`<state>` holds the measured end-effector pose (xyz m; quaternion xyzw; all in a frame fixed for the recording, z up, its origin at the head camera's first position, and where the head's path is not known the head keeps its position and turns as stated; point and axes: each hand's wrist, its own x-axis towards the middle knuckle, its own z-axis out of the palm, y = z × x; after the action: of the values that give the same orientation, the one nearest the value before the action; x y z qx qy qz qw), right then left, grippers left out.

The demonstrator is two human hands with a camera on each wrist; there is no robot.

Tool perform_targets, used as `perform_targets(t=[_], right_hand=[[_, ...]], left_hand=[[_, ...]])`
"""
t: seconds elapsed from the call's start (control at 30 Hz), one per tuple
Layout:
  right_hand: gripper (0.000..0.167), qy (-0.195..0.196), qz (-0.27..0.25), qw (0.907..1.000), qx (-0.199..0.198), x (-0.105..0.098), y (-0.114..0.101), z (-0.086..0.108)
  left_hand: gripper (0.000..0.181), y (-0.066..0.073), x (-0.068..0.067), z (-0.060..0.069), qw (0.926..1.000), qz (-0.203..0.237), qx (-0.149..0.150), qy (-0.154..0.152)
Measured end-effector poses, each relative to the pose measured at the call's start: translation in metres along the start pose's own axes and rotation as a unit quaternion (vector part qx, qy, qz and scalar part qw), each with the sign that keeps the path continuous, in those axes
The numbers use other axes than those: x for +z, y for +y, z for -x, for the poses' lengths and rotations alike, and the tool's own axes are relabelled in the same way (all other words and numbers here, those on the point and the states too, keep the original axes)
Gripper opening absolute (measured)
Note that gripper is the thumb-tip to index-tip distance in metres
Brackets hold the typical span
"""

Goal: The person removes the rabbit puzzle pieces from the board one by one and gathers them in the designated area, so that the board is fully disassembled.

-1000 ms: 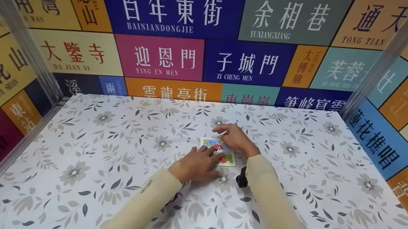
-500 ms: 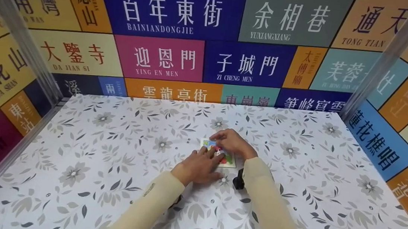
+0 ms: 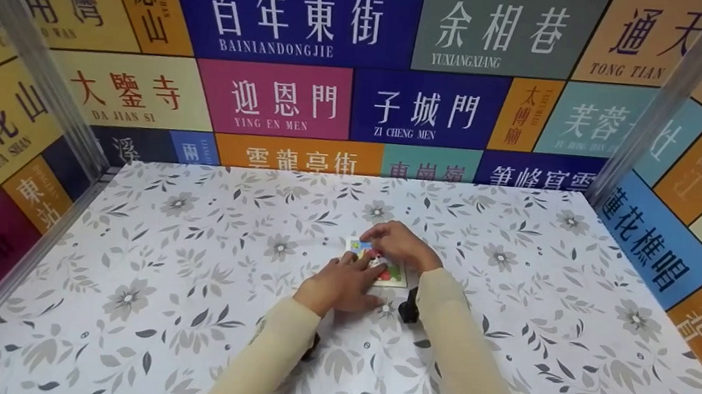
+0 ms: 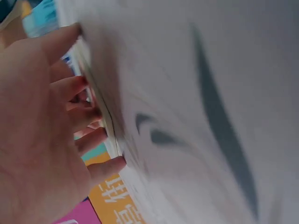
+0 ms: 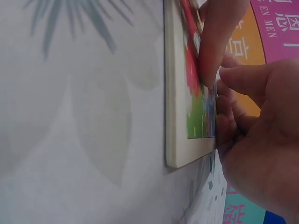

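A small picture board (image 3: 394, 280) with a cartoon print and a pale border lies flat on the table; in the right wrist view its thick edge (image 5: 175, 144) shows. My left hand (image 3: 336, 284) rests on the board's near left part, its spread fingers touching the picture, the thumb out on the cloth. Over the far right part my right hand (image 3: 403, 244) bends its fingers down at the picture, with thumb and fingertips (image 5: 229, 77) close together. Whether they pinch anything is hidden. Both hands cover much of the picture.
Floral white cloth (image 3: 202, 273) covers the tabletop. Behind it stands a wall of coloured signs (image 3: 270, 99), with metal posts (image 3: 642, 115) at the corners. A black wrist device (image 3: 408, 310) sits under the right sleeve.
My right hand has come down and nearer onto the board's far part, its fingers drawing together. The left hand has stayed on the board, almost still.
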<state>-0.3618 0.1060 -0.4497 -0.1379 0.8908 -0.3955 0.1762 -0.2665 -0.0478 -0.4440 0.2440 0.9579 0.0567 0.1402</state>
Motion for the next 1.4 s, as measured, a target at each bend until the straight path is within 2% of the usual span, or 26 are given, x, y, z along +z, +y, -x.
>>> perform_targets(t=[0.23,0.43,0.63,0.83,1.1,1.27,1.4], right_hand=[[0.040,-0.004,0.003,1.0000,0.006,0.0014,-0.0011,-0.0006],[0.043,-0.008,-0.006,0.9999,0.012,0.0006,-0.0006,-0.0019],[0.040,-0.012,0.010,0.9999,0.001,-0.0006,-0.0027,-0.0054],[0.038,-0.015,-0.028,0.9993,0.022,-0.0001,-0.0011,-0.0048],[0.039,-0.024,-0.027,0.9990,-0.027,0.0002,0.0038,-0.0029],[0.039,-0.039,-0.040,0.9981,-0.024,-0.0016,0.0033,0.0005],[0.036,-0.037,-0.047,0.9981,-0.018,-0.0027,0.0013,0.0018]], left_hand=[[0.069,0.0026,-0.0051,0.0024,0.9994,0.013,-0.022,-0.025],[0.069,0.0051,-0.0071,0.0007,0.9989,0.020,-0.031,-0.030],[0.070,0.0050,-0.0074,0.0009,0.9985,0.033,-0.039,-0.023],[0.069,0.0059,-0.0070,0.0014,0.9981,0.037,-0.039,-0.029],[0.071,0.0077,-0.0066,-0.0004,0.9979,0.034,-0.045,-0.031],[0.071,0.0080,-0.0070,-0.0005,0.9977,0.042,-0.044,-0.029],[0.071,0.0087,-0.0074,-0.0011,0.9983,0.036,-0.040,-0.023]])
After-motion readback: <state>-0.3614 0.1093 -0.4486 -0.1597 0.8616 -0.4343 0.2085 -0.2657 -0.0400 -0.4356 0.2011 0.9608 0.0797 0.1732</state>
